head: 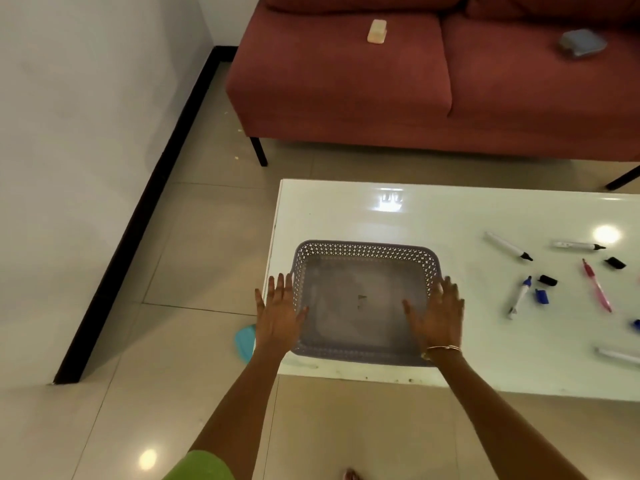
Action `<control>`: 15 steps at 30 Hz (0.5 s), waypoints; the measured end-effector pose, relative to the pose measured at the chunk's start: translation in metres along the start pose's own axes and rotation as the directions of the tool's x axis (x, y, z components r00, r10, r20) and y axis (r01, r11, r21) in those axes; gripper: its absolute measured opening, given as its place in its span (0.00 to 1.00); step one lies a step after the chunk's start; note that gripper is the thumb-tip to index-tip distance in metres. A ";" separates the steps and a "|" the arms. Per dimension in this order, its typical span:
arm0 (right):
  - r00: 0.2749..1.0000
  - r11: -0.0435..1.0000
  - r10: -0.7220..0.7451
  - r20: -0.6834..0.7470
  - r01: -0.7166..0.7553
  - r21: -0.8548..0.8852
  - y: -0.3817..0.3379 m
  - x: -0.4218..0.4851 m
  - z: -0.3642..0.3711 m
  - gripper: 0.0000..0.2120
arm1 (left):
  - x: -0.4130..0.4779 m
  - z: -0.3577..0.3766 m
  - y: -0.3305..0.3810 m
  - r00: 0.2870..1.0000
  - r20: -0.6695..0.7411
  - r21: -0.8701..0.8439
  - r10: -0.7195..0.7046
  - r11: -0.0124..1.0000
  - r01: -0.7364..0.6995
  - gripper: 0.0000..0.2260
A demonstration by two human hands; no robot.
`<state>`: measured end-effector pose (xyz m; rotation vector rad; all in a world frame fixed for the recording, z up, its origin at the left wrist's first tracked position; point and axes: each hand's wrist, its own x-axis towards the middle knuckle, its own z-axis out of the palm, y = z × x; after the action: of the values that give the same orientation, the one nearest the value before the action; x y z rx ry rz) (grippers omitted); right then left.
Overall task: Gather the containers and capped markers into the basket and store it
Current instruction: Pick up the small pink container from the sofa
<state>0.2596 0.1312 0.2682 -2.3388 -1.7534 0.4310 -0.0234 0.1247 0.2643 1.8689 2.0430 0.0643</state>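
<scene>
Grey perforated plastic basket (367, 249) sits empty at glossy white table's (450, 216) left end. Left hand (278, 315) & right hand (438, 317) flank it, fingers straight, gripping nothing. Prob. best: take both side rims evenly, slide it twd loose markers (507, 245).

Basket (367, 252): matt grey plastic, lattice-pierced walls, smooth base. Table (346, 209) beneath the basket: white, high gloss, mirrors the lamps. Markers (507, 245) right of the basket: smooth plastic barrels. Sofa (346, 84) beyond the basket: matt red cloth. Floor (194, 244) left of the basket: polished beige tile.
</scene>
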 end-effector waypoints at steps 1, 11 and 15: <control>0.991 0.987 -0.132 0.024 0.133 -0.086 -0.013 -0.009 -0.003 0.36 | -0.006 -0.006 0.001 0.996 -0.025 0.093 0.084 0.992 -0.081 0.31; 0.840 0.851 -0.481 0.252 0.517 -0.098 -0.171 -0.059 -0.042 0.41 | -0.048 -0.108 -0.035 0.989 -0.108 0.231 0.104 0.970 -0.077 0.32; 0.829 0.837 -0.514 0.222 0.541 -0.082 -0.241 -0.055 -0.049 0.42 | -0.044 -0.156 -0.073 0.989 -0.143 0.219 0.050 0.976 -0.018 0.32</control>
<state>0.0443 0.1487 0.3977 -1.8054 -2.4886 0.4544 -0.1371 0.1069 0.3998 2.0871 2.1930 -0.0131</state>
